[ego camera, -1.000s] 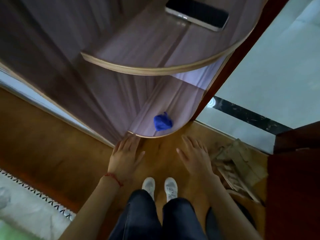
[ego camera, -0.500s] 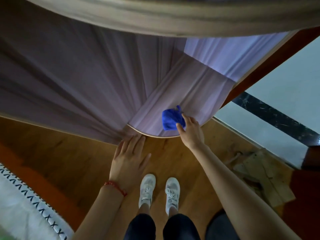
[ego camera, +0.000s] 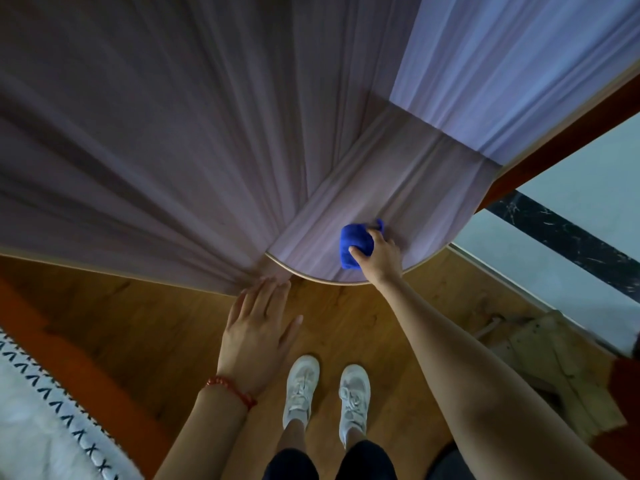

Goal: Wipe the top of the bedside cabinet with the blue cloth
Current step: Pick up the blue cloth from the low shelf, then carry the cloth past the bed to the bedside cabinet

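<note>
Blue cloth bunched on low shelf, right hand fingers curled round it — left hand flat, holding nothing. Risk: wiping this shelf instead — cabinet top out of view.

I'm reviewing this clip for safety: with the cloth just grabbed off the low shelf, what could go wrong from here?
1. The right hand pinches only one side of the bunched blue cloth; that grip might slip as it lifts.
2. The cloth sits on the lower shelf, with the head bent low; the cabinet top is out of view, so rising could bump something unseen.
3. The left hand hangs open, bracing nothing.
</note>
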Tool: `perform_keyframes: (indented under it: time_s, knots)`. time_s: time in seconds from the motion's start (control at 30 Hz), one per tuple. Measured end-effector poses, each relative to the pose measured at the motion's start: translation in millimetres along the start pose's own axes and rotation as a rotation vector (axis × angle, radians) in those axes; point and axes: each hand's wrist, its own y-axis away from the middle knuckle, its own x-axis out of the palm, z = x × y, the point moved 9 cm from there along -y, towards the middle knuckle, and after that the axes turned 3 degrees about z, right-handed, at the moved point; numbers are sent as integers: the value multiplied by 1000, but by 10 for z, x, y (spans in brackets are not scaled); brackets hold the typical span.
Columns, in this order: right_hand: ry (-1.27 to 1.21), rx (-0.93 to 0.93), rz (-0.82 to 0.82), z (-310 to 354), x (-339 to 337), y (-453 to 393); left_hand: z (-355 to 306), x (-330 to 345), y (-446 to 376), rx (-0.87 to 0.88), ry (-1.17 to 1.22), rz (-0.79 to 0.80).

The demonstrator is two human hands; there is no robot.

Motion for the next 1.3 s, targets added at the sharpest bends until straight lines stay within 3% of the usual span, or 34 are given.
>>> perform_keyframes:
  time_s: [0.23,0.4,0.6,0.9,1.3]
  knots:
    - [58,-156,-29,313,-238,332,125,-124,172,-43,3,26]
    - [198,-341,-73,697,-597,963,172,-369,421,-71,7,53]
    - [348,-424,-65,1037,-992,1802,162,-841,835,-106,-26,36]
    - [401,-634,-96,1609,-1217,2693,122,-1324,1362,-180,-35,-3]
    - [518,-953,33,2137,-1029,3107,323,-1497,2448,-600,38,-169]
